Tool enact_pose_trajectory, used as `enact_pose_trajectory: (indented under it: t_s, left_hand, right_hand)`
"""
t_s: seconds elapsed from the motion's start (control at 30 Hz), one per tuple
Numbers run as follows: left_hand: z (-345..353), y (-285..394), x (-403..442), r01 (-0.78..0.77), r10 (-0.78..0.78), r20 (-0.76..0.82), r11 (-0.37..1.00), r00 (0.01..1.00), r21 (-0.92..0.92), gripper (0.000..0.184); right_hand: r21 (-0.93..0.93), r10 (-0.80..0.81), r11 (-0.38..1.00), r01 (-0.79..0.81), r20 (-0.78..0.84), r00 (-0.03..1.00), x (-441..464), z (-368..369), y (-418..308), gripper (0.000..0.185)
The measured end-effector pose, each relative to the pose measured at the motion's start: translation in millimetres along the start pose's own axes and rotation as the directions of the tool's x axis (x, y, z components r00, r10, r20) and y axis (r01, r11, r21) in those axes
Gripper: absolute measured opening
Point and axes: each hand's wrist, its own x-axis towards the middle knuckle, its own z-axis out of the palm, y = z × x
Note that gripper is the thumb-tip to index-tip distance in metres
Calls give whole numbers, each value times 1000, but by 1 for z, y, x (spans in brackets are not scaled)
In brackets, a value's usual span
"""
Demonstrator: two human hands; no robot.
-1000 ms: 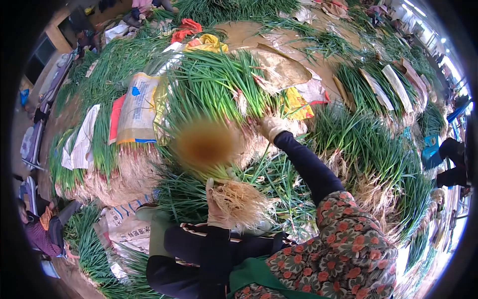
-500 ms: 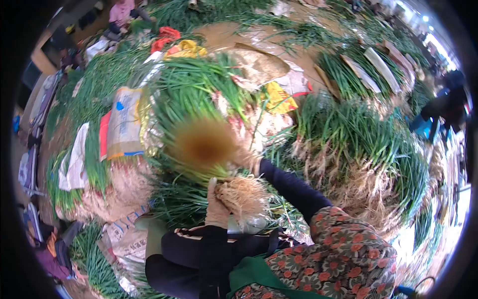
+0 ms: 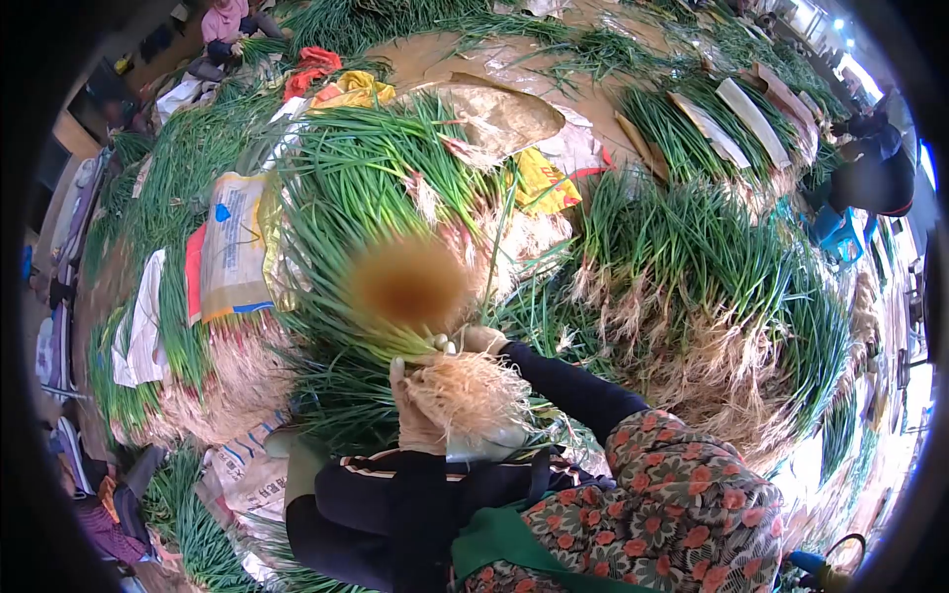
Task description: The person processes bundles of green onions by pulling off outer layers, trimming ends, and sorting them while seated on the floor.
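My left hand (image 3: 408, 413), in a pale glove, is closed around a bunch of green onions just above my lap. The bunch's shaggy, pale roots (image 3: 470, 393) point right, and its green leaves run up to the left. My right hand (image 3: 481, 341), also gloved, has its fingers curled at the stems beside the left fingertips. A brown blur over the middle of the view hides part of the leaves. Just beyond lies a large heap of green onions (image 3: 371, 173).
More rooted bunches (image 3: 692, 287) are piled to the right. At left, a printed sack (image 3: 237, 242) covers another pile. A yellow bag (image 3: 542, 183) lies beyond my hands. One person (image 3: 227, 25) sits at the far left; another (image 3: 875, 168) bends over at right.
My right hand has come down and left to the stems, close to my left hand. The root end has turned more toward me. The person at right has shifted.
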Motion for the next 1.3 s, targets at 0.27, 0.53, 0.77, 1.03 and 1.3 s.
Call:
enact_pose_trajectory:
  t_s: [0.27,0.53,0.77,1.03,1.3]
  left_hand:
    - [-11,9,8,-11,11,1,997,1000,-73,60]
    - [-8,8,4,-32,33,-70,999,997,9,56]
    - [-14,-2,14,54,-56,-181,998,982,-13,47]
    - [-37,-2,-2,-242,275,-6,853,961,463,48]
    - [-19,-4,11,-15,17,-63,999,998,29,57]
  right_hand:
    - [36,-29,994,103,-824,566,-34,-153,-28,31]
    - [736,45,605,303,-412,910,-58,-123,9,31]
    - [725,-402,558,404,-190,896,-93,-52,-5,37]
    - [843,33,432,320,-369,929,-97,-62,-20,26]
    - [526,463,803,278,-846,264,-276,-185,164,18]
